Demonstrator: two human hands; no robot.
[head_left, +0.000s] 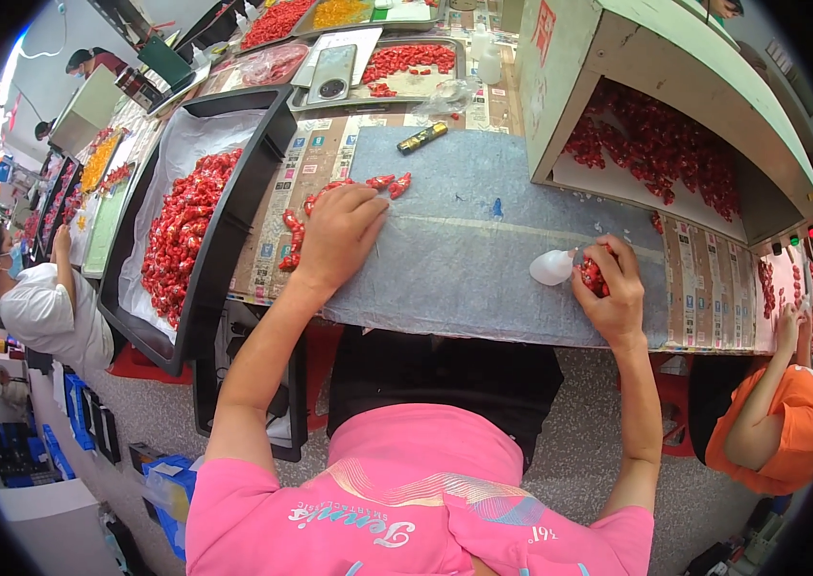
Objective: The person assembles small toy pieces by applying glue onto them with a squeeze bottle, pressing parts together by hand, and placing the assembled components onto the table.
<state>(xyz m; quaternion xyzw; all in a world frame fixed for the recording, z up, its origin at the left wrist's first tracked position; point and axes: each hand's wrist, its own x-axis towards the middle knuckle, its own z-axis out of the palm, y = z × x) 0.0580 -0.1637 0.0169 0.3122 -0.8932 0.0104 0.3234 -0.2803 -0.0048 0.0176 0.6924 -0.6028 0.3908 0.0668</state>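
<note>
Small, shiny red pieces (292,235) around my left hand (337,230), more in my right hand (616,286), white bottle (550,268) tipped beside it

Site: small-parts workshop, hand production. Your bench (704,278) covered with printed paper, set up for piecework. Black tray (257,173) at your left, heaped with small red pieces (185,240); metal tray (421,86) ahead holding more. White squeeze bottle (550,267) and open-fronted box (560,96) within your workspace. Co-workers either side of you: white top (65,312) left, orange top (795,418) right. Floor (161,422) hard, speckled.
</note>
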